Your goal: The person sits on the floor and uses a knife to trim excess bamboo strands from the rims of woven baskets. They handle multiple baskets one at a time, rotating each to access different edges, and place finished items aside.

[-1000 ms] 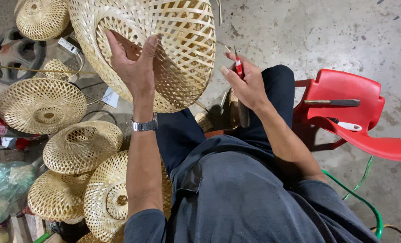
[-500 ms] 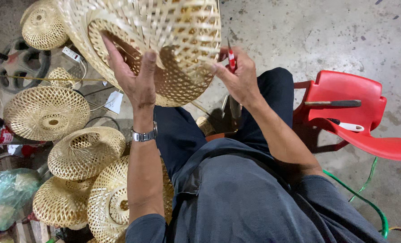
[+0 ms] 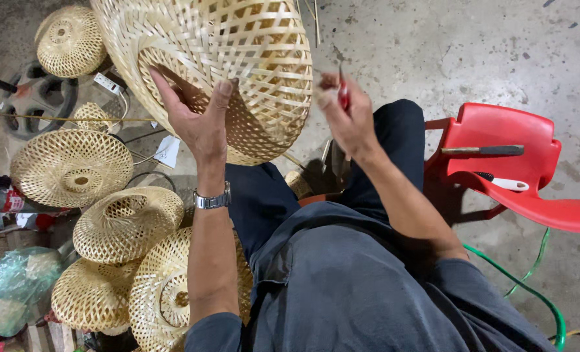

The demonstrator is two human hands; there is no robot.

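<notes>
My left hand [image 3: 195,120] grips the rim of the woven basket [image 3: 218,65] held up over my knees, my right hand [image 3: 345,114] pinches a red tool [image 3: 344,91] at its edge, and a slip, I reckon, could snap a strip.

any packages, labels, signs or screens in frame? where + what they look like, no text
White tag: small rectangle on a cable, just left of the woven basket held by the left hand.
White paper slip: on the floor below that tag, crumpled.
Red-and-white label: band round a dark cylinder at the left edge.
Green plastic bag: bottom left, translucent, bunched.
No signs or screens.
</notes>
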